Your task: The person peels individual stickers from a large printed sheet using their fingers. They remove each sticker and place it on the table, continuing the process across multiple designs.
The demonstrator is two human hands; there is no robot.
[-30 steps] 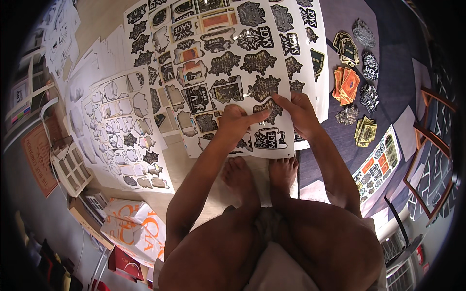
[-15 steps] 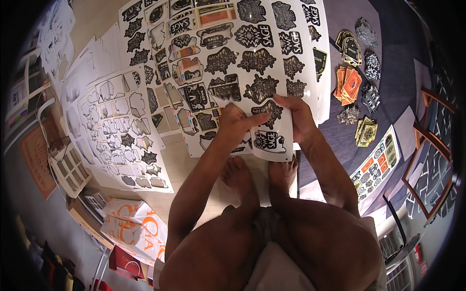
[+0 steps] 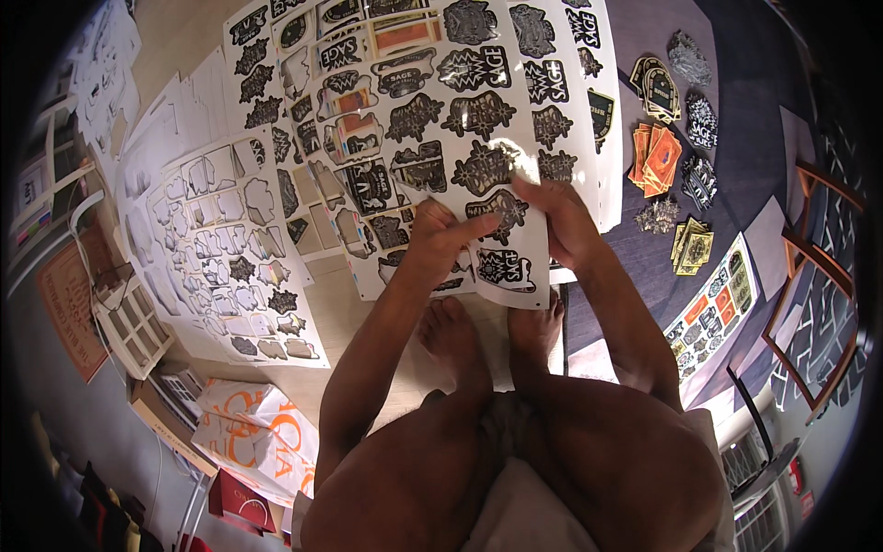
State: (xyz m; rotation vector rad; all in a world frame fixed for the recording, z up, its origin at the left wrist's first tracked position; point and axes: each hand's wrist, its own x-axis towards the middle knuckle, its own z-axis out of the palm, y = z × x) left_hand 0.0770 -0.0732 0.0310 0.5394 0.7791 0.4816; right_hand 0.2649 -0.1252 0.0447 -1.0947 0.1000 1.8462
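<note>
A large white sheet of black-and-gold stickers [image 3: 536, 276] lies over other sheets, and I hold its near end up with both hands. My left hand [image 3: 441, 241] grips it from the left, the thumb stretched across the sheet. That thumb presses against a dark sticker [image 3: 508, 210] near the lower right corner. At the right edge my right hand [image 3: 568, 221] pinches the sheet, thumb on top and fingers behind. Just below the left thumb sits another black sticker [image 3: 501, 267]. The sheet bends and shines near the right thumb. My left fingertips are partly hidden.
Sorted piles lie on the dark surface to the right: orange stickers [image 3: 655, 158], yellow stickers [image 3: 692, 247], and black ones [image 3: 701, 121]. A partly used sheet [image 3: 717, 304] lies nearer. Cut-out backing sheets [image 3: 221, 248] spread at left. A white-and-orange bag [image 3: 253, 423] stands lower left.
The held sheet has shifted slightly left and its bend catches more glare near my right thumb. My left thumb has drawn back a little. Both hands keep their grip.
</note>
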